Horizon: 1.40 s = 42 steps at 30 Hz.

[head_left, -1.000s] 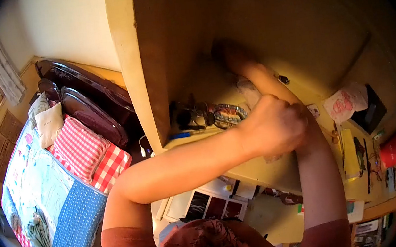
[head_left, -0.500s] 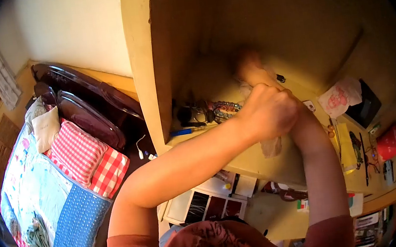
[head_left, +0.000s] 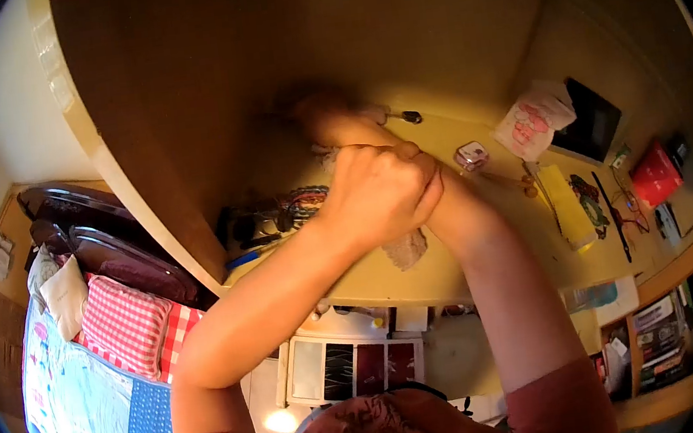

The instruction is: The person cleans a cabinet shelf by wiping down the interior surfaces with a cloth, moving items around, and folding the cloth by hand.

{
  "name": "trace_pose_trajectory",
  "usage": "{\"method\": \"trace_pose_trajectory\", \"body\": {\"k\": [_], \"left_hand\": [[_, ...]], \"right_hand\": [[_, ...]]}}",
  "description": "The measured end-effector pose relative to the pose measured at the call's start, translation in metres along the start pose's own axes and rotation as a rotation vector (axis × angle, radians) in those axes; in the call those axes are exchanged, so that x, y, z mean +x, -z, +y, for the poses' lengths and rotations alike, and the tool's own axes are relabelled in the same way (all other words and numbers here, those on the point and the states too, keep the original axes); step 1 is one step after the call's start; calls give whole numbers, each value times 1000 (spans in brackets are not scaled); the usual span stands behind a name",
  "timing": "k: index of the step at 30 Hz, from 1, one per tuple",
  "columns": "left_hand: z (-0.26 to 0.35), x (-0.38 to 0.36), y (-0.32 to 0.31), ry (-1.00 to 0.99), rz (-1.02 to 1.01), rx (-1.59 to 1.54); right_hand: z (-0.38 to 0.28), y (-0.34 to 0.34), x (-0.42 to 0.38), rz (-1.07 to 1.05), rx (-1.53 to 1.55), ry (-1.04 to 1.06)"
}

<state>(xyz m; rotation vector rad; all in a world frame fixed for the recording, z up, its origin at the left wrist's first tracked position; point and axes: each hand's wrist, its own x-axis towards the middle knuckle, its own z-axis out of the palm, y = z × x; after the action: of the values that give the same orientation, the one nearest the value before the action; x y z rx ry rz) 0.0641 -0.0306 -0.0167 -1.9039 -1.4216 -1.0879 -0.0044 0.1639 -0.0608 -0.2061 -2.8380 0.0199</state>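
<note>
My left hand (head_left: 382,191) is closed like a fist, pressed over my right forearm near the wrist; what its fingers hold, if anything, is hidden. My right hand (head_left: 327,120) reaches beyond it into the shadowed back of the desk alcove, too blurred to show its fingers. A crumpled greyish-beige cloth (head_left: 406,248) shows below my left hand, and a similar bit shows above it. Left of my hands lie beaded strands (head_left: 308,202) and a blue pen-like thing (head_left: 242,259). Past my right wrist is a small black-ended object (head_left: 410,117).
On the desk (head_left: 497,263) to the right are a small clear box (head_left: 471,156), a white bag with a pink figure (head_left: 535,127), a black tablet-like panel (head_left: 597,124), a yellow item (head_left: 569,206) and a red container (head_left: 656,173). A bed (head_left: 81,358) stands left; an open drawer (head_left: 355,365) sits below.
The view has swung right, so the bed and desk items sit further left. My right hand now reaches further left into the shadow, with my left hand still against that forearm.
</note>
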Motion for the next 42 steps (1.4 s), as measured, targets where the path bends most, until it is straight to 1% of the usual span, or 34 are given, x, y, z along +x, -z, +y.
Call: {"method": "trace_pose_trajectory", "body": {"k": [5, 11, 12, 13, 14, 15, 16, 17, 18, 19, 20, 21, 23, 24, 26, 27, 28, 30, 31, 34, 36, 37, 39, 40, 42], "left_hand": [[8, -2, -4, -96, 2, -67], [23, -9, -5, -182, 5, -166], [26, -11, -6, -212, 19, -197], [30, -10, -6, -245, 67, -229], [30, -10, -6, -253, 67, -240], [29, -10, -7, -269, 68, -245], [29, -10, -7, -286, 70, -249], [29, -11, -5, -286, 21, -222], [31, -12, -4, -291, 22, -234], [33, -13, -2, -280, -19, -231], [35, -14, -2, -268, -58, -225], [35, -14, -5, -265, -53, -230], [34, -15, -14, -288, 4, -269], [35, -15, -14, -286, 10, -273], [33, -13, -11, -252, -71, -183], [33, -13, -10, -241, -88, -155], [32, -12, -10, -242, -85, -153], [30, -11, -13, -233, -88, -142], [29, -12, -14, -233, -120, -133], [29, -9, -12, -226, -125, -136], [28, -10, -14, -211, -114, -146], [27, -10, -14, -213, -124, -139], [28, -10, -14, -218, -133, -133], [28, -10, -14, -209, -151, -126], [28, -10, -15, -205, -168, -121]], "right_hand": [[-10, -3, -2, -9, 60, 45], [-16, 14, -30, -40, 180, 65], [-20, 26, -38, -23, 245, 84], [-22, 49, -48, -2, 305, 96], [-23, 73, -59, 18, 365, 109], [-15, 93, -67, 51, 419, 84], [1, 102, -80, 142, 473, -44], [7, 124, -99, 183, 399, -149], [22, 138, -118, 198, 213, -260], [43, 147, -136, 135, -48, -365], [50, 159, -158, 57, -174, -445], [54, 170, -175, -24, -302, -521], [68, 177, -199, -255, -531, -560], [85, 175, -213, -259, -537, -561], [122, 163, -232, -336, -769, -380], [122, 161, -237, -313, -810, -434], [127, 162, -243, -311, -813, -433], [137, 166, -260, -206, -801, -267], [141, 170, -268, -208, -801, -270], [148, 180, -284, -261, -798, -262], [147, 185, -287, -379, -818, -261], [143, 189, -287, -377, -819, -261], [137, 197, -288, -476, -791, -360], [140, 196, -289, -474, -790, -362], [143, 195, -290, -314, -736, -401]]}}
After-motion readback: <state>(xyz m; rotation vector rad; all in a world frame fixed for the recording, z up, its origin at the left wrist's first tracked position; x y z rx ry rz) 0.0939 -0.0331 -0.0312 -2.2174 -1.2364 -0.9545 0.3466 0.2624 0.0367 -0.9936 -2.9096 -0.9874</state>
